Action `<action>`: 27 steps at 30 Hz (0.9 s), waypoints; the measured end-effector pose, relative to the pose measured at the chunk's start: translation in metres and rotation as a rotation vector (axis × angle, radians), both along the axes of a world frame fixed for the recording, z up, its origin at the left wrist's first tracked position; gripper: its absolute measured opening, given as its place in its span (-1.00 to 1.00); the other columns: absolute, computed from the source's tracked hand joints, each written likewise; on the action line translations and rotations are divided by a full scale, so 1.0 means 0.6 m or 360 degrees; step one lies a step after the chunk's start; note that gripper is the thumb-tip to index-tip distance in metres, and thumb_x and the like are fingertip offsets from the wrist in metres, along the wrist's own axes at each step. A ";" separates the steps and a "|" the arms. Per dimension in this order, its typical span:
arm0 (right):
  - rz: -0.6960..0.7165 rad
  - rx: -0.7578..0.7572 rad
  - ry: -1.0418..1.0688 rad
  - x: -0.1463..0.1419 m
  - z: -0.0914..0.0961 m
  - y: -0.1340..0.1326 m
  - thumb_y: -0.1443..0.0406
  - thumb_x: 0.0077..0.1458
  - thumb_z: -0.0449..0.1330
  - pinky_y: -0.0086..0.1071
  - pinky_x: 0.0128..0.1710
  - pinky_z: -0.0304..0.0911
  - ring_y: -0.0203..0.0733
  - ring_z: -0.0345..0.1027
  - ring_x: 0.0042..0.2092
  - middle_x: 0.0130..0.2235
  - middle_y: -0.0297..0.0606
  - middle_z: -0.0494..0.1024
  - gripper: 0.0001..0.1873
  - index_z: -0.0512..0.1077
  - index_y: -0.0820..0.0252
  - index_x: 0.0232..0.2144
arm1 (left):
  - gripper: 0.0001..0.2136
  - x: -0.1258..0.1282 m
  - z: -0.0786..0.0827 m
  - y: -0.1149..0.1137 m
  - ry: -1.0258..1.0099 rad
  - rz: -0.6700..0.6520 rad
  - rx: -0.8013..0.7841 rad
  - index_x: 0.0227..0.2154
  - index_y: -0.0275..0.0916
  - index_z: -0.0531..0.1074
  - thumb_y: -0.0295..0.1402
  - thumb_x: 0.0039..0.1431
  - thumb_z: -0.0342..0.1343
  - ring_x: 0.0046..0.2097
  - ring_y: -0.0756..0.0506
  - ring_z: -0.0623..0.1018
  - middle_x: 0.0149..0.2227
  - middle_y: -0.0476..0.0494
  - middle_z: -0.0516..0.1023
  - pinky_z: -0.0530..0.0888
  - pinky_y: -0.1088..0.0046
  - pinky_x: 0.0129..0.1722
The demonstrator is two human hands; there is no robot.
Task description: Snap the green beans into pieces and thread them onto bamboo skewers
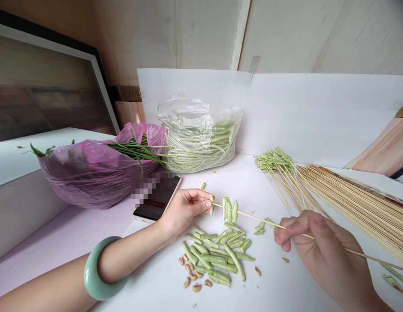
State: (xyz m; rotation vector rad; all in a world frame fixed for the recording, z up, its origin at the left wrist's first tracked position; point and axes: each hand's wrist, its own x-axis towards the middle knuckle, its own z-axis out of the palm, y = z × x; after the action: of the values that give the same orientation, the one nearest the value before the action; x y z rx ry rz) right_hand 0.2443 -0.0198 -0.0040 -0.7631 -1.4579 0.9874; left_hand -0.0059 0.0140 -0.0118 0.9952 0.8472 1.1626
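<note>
Skewer (253,218), thin bamboo, sits mid-frame, pinched tight by the right hand (318,247), with ridged green bean chunks (229,209) threaded on. Left hand (185,210) has its fingers curled closed on a waxy piece (211,204) at the pointy tip.

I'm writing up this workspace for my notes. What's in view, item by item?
Clear plastic bag: one, full of pale green long beans, back centre.
Pink plastic bag: one, with long green leaves, back left.
Smartphone: one, dark screen, partly pixelated, front of the bags.
Cut bean pieces: many, green, centre.
Tan seeds: about a dozen, left of the pieces.
Bamboo skewers: many, pale, right.
Threaded skewer: one, pale with green pieces, between the hands.
Jade bangle: one, pale green, left forearm.
Left hand: one, at the skewer's tip.
Right hand: one, gripping the skewer.
</note>
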 end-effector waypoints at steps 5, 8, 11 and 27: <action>0.0057 -0.0012 -0.0014 -0.001 0.000 -0.003 0.14 0.24 -0.02 -0.31 -0.45 0.37 -0.21 0.39 -0.50 -0.56 -0.29 0.52 -0.59 0.54 0.07 -0.49 | -0.72 -0.002 0.000 0.001 0.0033 0.0001 0.0003 -0.47 -0.39 0.54 -0.31 -0.26 0.40 -0.48 0.03 0.46 -0.53 -0.09 0.53 0.38 0.47 -0.37; 0.0072 -0.0016 -0.0009 -0.006 -0.002 -0.003 0.13 0.24 -0.01 -0.30 -0.45 0.37 -0.20 0.40 -0.50 -0.56 -0.28 0.52 -0.59 0.54 0.06 -0.49 | -0.74 0.000 0.001 0.000 0.0051 -0.0041 0.0033 -0.48 -0.39 0.54 -0.33 -0.25 0.39 -0.48 0.04 0.45 -0.53 -0.09 0.54 0.38 0.47 -0.37; 0.0072 -0.0022 0.0043 -0.016 -0.006 -0.005 0.14 0.22 0.02 -0.33 -0.50 0.35 -0.19 0.41 -0.49 -0.57 -0.28 0.50 -0.62 0.55 0.07 -0.50 | -0.74 0.003 0.001 -0.003 0.0067 -0.0097 0.0051 -0.48 -0.39 0.55 -0.32 -0.25 0.39 -0.47 0.03 0.44 -0.53 -0.11 0.55 0.38 0.46 -0.36; 0.0060 -0.0189 0.0109 -0.017 -0.010 0.003 0.10 0.19 0.05 -0.30 -0.52 0.37 -0.17 0.41 -0.50 -0.58 -0.25 0.49 -0.60 0.55 0.11 -0.54 | -0.72 0.002 0.000 -0.002 0.0124 -0.0123 0.0099 -0.45 -0.38 0.54 -0.31 -0.26 0.39 -0.43 0.01 0.45 -0.49 -0.11 0.54 0.37 0.41 -0.30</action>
State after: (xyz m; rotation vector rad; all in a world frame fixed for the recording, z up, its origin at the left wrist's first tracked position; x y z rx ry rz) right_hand 0.2339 -0.0181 -0.0099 -0.7825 -1.3680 1.1263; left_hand -0.0046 0.0130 -0.0117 1.1208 0.8315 1.0957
